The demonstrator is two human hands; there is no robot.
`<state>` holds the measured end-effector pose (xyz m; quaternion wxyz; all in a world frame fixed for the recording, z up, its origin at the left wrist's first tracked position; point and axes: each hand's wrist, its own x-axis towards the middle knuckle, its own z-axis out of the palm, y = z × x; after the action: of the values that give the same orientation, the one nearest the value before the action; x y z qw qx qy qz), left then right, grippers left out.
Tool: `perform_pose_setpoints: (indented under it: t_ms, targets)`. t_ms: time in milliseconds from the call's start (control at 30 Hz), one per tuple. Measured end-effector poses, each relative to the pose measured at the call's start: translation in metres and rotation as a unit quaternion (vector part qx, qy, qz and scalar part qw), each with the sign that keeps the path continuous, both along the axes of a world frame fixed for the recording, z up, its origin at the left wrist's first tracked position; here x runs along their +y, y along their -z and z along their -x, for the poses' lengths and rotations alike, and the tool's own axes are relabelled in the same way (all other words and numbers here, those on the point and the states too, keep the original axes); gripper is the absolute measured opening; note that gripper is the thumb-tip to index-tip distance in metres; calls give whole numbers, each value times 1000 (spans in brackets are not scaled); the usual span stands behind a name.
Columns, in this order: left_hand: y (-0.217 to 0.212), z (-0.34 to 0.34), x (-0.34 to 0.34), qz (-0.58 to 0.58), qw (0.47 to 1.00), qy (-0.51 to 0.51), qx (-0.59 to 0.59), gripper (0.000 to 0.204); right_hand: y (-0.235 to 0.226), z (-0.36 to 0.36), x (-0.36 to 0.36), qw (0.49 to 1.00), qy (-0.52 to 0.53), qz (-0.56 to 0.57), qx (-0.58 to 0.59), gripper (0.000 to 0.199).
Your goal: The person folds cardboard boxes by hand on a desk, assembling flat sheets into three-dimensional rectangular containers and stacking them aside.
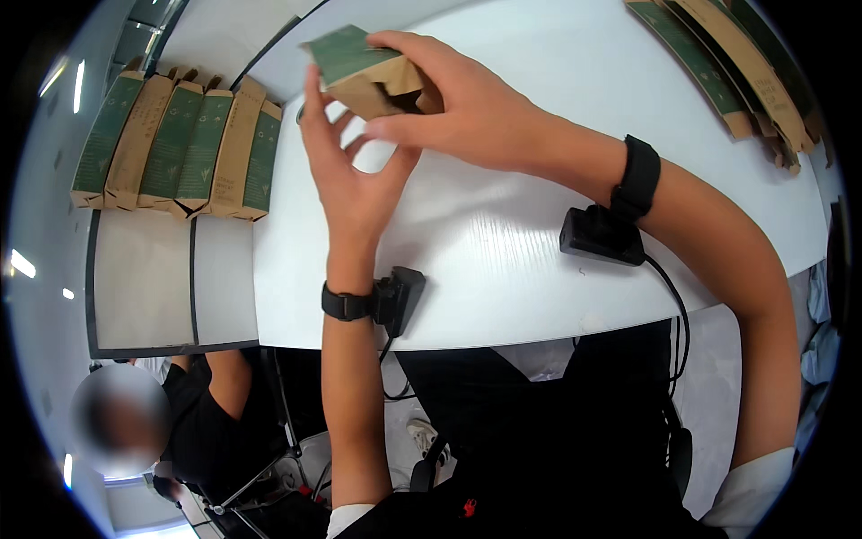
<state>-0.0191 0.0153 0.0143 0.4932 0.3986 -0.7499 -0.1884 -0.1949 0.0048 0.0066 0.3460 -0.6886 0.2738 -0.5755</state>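
A small green and brown cardboard box (357, 67) is held up above the white table (503, 242), its open brown end toward me. My right hand (458, 103) grips it from the right, fingers over its top and side. Under and left of the box is my left hand (346, 171), palm open, fingers spread, fingertips touching the box's left edge. Both wrists carry a black band with a small black camera unit.
A row of several green and brown boxes (180, 148) lies on a second table at the left. Flat box blanks (727, 63) are stacked at the top right. Another person (171, 413) sits at the lower left. A black chair is below me.
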Motion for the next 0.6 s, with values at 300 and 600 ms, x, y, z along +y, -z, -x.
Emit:
perform_pose_setpoints:
  t_ms: [300, 600]
  targets:
    - [23, 6, -1, 11, 997, -78, -24, 90, 38, 3, -8, 999, 26, 25, 40, 60]
    - [27, 2, -2, 25, 998, -48, 37, 69, 47, -3, -6, 993, 34, 104, -41, 46]
